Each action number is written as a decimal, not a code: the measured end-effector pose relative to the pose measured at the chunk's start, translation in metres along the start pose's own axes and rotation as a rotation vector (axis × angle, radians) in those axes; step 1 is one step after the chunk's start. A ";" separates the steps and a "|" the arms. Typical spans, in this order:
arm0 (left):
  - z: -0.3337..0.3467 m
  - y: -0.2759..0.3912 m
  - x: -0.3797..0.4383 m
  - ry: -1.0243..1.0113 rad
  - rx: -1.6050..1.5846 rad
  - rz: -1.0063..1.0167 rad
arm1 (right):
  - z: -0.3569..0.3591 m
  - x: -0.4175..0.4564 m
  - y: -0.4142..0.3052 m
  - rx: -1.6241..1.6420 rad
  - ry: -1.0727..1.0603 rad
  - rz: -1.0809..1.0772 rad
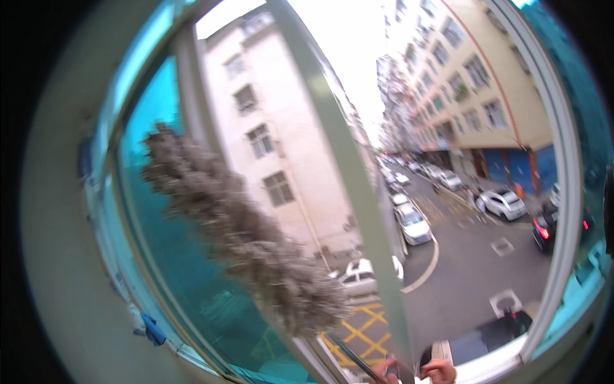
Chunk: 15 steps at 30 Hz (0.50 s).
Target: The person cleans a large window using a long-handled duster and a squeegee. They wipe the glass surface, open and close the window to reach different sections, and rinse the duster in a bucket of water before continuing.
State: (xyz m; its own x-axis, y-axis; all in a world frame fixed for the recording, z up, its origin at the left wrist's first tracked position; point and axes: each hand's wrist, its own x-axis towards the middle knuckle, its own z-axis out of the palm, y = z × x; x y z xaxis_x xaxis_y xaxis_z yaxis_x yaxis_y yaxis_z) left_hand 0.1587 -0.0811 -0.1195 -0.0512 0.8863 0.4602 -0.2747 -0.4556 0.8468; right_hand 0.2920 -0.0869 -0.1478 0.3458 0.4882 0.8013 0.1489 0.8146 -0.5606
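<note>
A long grey fluffy duster (244, 235) slants across the left half of the view, in front of blue-green window glass (168, 230). Its thin dark handle (357, 359) runs down to the bottom edge. There my left hand (387, 372) is closed around the handle, partly cut off by the picture's edge. My right hand (439, 370) shows just to the right, fingers curled, close to the lower window frame; whether it grips anything is hidden. A pale green-grey upright bar (343, 158) of the window stands between the duster's side and the street side.
A metal window frame (561, 144) curves along the right, and a pale wall (57, 201) lies at the left. A blue object (153, 330) sits by the left frame. Far below outside is a street (460, 269) with parked cars, between tall buildings (283, 120).
</note>
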 end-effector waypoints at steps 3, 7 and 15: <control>0.029 0.007 0.007 -0.012 -0.026 0.106 | -0.022 -0.019 -0.021 -0.105 -0.426 0.050; 0.060 0.033 -0.010 0.046 -0.097 0.102 | -0.038 -0.061 -0.002 -0.256 -0.480 0.051; 0.097 0.030 -0.029 -0.030 0.191 0.558 | -0.099 -0.091 -0.044 -0.033 -0.243 0.148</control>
State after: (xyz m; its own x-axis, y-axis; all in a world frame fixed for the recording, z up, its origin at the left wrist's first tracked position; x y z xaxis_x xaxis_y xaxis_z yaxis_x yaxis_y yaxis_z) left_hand 0.2447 -0.1282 -0.0820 -0.1102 0.5069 0.8549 -0.0356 -0.8616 0.5063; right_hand 0.3454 -0.1980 -0.2170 0.1348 0.6649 0.7347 0.1444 0.7203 -0.6784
